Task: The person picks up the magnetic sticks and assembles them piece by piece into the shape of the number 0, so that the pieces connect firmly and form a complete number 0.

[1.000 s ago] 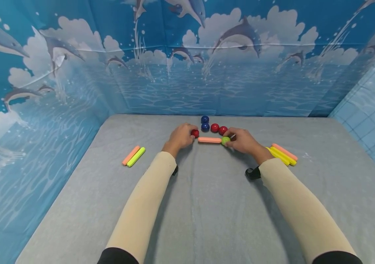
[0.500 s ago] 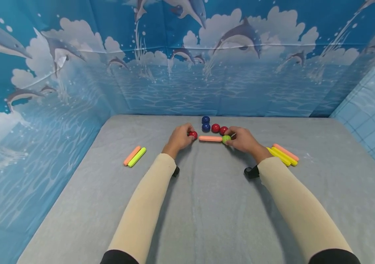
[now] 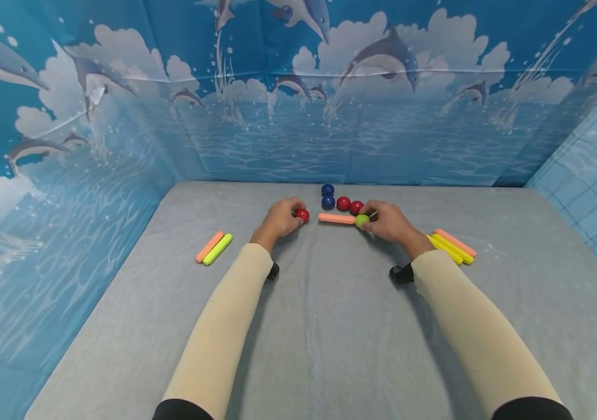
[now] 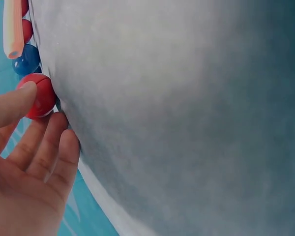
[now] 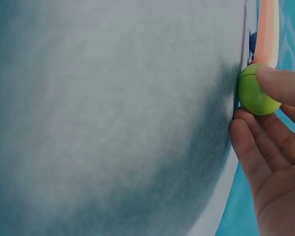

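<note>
My left hand (image 3: 277, 221) pinches a red ball (image 3: 303, 216) between thumb and fingers; in the left wrist view the thumb lies across the red ball (image 4: 42, 96). Thumb and fingers of my right hand (image 3: 391, 224) pinch a green ball (image 3: 362, 221). An orange stick (image 3: 337, 219) meets the green ball's left side, and its hollow end (image 4: 13, 46) shows in the left wrist view. A gap separates the red ball from the stick's free end. In the right wrist view the stick (image 5: 267, 34) rises from the green ball (image 5: 255, 93).
Behind the stick sit two blue balls (image 3: 327, 203) and two red balls (image 3: 343, 203). An orange and a lime stick (image 3: 217, 249) lie at the left of the grey table (image 3: 340, 326). Yellow and orange sticks (image 3: 450, 247) lie beside the right wrist. A dolphin curtain (image 3: 256, 134) hangs behind.
My left hand has moved left with the red ball, widening the gap to the orange stick. The stick's left end has shifted slightly away from me. My right hand has barely moved.
</note>
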Tool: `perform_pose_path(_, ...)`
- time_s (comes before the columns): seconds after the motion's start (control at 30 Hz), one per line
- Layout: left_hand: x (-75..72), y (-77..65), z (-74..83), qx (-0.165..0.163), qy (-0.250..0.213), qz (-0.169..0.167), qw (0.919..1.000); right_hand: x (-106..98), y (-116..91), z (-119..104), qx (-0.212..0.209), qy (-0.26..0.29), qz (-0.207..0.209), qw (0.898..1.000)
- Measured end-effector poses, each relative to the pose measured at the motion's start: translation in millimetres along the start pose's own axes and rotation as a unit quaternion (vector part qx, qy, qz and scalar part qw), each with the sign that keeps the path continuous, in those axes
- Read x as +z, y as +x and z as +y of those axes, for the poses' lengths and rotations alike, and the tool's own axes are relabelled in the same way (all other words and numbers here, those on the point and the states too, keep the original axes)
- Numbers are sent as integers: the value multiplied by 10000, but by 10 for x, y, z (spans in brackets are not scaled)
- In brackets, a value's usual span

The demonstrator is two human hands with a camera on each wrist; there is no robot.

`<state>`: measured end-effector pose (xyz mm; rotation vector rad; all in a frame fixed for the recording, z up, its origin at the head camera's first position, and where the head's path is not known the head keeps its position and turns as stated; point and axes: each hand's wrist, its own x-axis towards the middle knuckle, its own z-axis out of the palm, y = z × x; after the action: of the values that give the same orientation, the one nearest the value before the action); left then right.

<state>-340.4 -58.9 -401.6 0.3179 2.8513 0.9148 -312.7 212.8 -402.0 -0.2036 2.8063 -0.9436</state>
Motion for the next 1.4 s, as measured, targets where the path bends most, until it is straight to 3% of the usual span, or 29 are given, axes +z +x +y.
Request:
perform_pose_path(0.63, 37, -36, 18, 25, -299, 31, 9995, 22, 15, 20, -91, 81, 30, 9999)
perform_pose_path(0.87, 89, -31, 91, 187, -261, 29, 9995, 33, 11, 12, -62, 68, 60, 9999)
perform_pose_path(1.4, 124, -11, 168, -23, -119, 229, 9997, 47, 45, -19, -3, 44, 111, 9999)
